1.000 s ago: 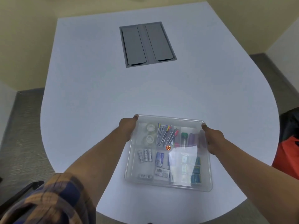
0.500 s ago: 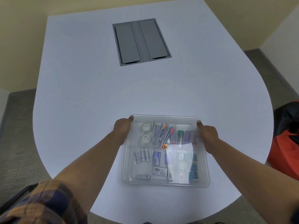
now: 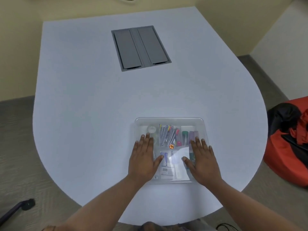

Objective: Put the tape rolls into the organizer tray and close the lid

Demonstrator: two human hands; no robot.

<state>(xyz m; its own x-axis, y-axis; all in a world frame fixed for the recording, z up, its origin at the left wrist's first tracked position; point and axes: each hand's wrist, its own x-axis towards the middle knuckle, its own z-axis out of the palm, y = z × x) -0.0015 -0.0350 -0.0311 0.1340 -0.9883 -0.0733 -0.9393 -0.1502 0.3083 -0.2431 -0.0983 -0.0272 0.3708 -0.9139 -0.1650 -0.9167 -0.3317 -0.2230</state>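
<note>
A clear plastic organizer tray (image 3: pixel 170 120) sits on the white table near its front edge, with a clear lid lying on top of it. Through the lid I see clear tape rolls (image 3: pixel 152 129) in the far left compartment, pens in the middle and markers at the right. My left hand (image 3: pixel 144 160) lies flat, fingers spread, on the left half of the lid. My right hand (image 3: pixel 202 161) lies flat on the right half. Both palms hide the near compartments.
A grey double-flap cable hatch (image 3: pixel 140 47) is set into the table (image 3: pixel 86 100) further back. A red and black bag (image 3: pixel 288 144) lies on the floor to the right. A black chair-base foot (image 3: pixel 25 204) shows at the lower left.
Both hands have left the tray's far sides and now rest flat on top of the lid. The view has shifted, so the tray sits further right in the frame.
</note>
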